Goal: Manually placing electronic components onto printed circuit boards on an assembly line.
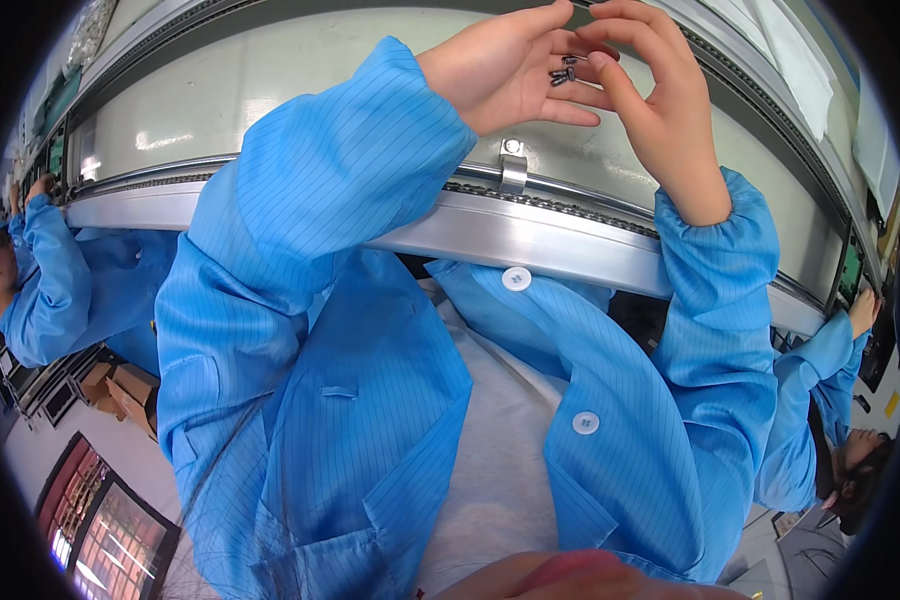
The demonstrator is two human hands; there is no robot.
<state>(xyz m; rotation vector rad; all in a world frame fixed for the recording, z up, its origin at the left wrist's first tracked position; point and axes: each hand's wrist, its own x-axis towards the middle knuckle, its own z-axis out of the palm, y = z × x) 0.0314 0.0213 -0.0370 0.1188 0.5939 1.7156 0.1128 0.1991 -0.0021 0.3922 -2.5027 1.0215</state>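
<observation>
My left hand [510, 70] is turned palm up over the conveyor, its fingers stretched out. Several small black cylindrical parts with thin wire leads, which look like capacitors [564, 75], lie on those fingers. From the right, my right hand [660, 85] reaches over them with its fingers curved. Its thumb tip is right beside the parts, touching or nearly touching a lead. A gap shows between that thumb and the bent forefinger; I cannot make out anything gripped between them. Both forearms are in blue striped sleeves.
A conveyor with a metal rail [530, 240] and a chain along it runs across in front of me. A metal bracket [513, 165] stands on its near rod. Green circuit boards [850, 270] sit at both ends, each by a co-worker's hands. Cardboard boxes [125, 392] stand at lower left.
</observation>
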